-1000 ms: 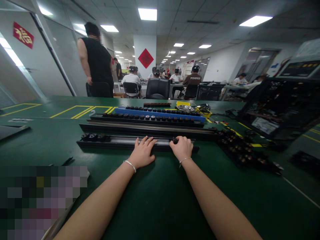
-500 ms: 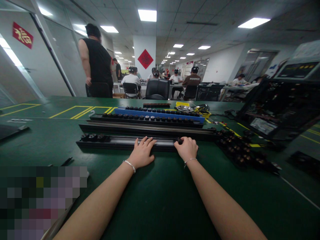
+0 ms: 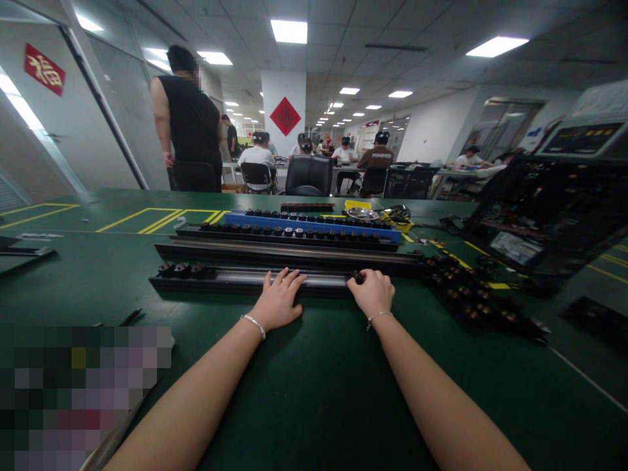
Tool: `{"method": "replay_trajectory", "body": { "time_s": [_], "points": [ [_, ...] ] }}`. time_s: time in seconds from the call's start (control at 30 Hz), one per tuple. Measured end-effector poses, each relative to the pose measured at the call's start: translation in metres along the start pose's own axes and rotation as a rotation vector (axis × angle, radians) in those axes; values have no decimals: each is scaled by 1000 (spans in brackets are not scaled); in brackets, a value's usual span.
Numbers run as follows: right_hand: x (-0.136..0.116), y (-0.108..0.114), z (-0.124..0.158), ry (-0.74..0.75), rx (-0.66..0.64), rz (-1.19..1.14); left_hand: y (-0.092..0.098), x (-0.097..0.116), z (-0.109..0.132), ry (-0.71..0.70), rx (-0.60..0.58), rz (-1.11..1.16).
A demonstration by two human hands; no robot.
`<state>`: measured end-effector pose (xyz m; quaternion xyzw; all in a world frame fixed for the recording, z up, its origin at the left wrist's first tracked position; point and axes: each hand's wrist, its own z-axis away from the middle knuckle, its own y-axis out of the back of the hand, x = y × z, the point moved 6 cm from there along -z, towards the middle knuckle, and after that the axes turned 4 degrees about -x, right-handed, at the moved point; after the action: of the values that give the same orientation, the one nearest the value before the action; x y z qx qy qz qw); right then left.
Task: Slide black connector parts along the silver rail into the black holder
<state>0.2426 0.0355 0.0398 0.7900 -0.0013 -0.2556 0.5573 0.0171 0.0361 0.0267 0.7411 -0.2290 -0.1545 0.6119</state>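
Note:
Across the green table in front of me lies a long black channel rail (image 3: 324,281) with a shiny metal inside. At its left end sit several small round black parts (image 3: 181,269). My left hand (image 3: 280,297) rests flat on the middle of the rail, fingers spread. At the right end my right hand (image 3: 373,292) is closed, thumb and fingers pinching a small black part (image 3: 359,278). The fingers mostly cover that part, so its exact kind is unclear. A second black rail (image 3: 289,250) lies just behind, parallel to the first.
Farther back, a blue rail (image 3: 314,224) carries rows of round black parts. To the right is a heap of black parts with copper-coloured centres (image 3: 466,291). A large black open-fronted machine (image 3: 534,203) stands at the right. Behind the cable is a yellow tray (image 3: 358,205).
My right hand has shifted slightly to the right along the rail's end, with the small black part still in its fingers. My left hand has stayed put.

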Motion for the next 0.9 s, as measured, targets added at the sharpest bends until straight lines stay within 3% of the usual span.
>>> {"method": "replay_trajectory", "body": {
  "time_s": [0.9],
  "points": [
    [33,4,-7,-19,87,-46,2,0,1,1,5,12]
  ]
}}
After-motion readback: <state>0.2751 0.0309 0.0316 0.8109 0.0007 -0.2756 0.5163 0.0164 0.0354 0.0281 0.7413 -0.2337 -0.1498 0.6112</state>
